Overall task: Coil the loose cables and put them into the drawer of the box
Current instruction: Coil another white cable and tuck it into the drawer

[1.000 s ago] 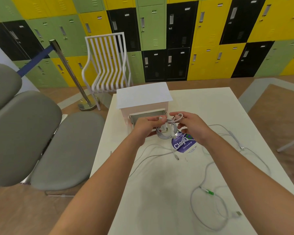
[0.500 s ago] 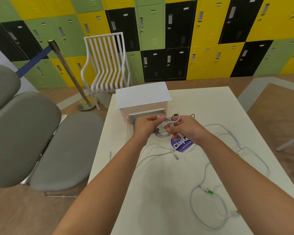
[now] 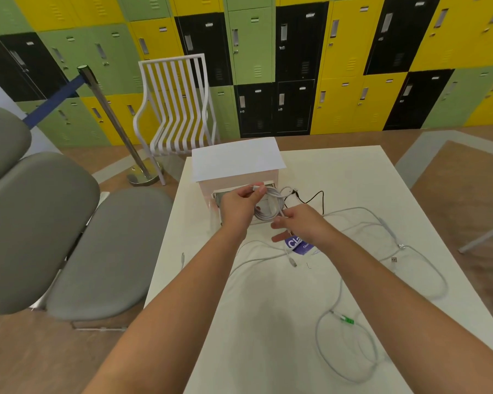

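A wall of yellow, green and black lockers (image 3: 339, 66) runs behind a white table (image 3: 268, 336), with a white slatted chair (image 3: 177, 109) and a chrome barrier post (image 3: 111, 120) on the wooden floor beyond its far edge. Grey padded seats (image 3: 54, 237) stand to the left.

At the far end of the table sits a white box (image 3: 236, 169) with its drawer (image 3: 219, 197) pulled out toward the person. Over the drawer, the left hand (image 3: 239, 207) grips a coiled white cable (image 3: 271, 207), fingers curled around the top of the loops, with a white plug end showing at the fingertips. The right hand (image 3: 299, 226) sits just beside the lower right of the coil, thumb and fingers pinching a strand of it.

A thin black cable (image 3: 313, 197) lies on the table just right of the box. A purple-and-white sticker (image 3: 296, 245) shows partly under the right wrist. Below the hands a loose white cable (image 3: 256, 260) trails across the table, one plug near the sticker and another small plug near the left edge. On the right a long grey cable (image 3: 382, 223) loops widely along the table's side, and nearer the camera a pale cable with a green connector (image 3: 343, 319) curls into 1 large loop.
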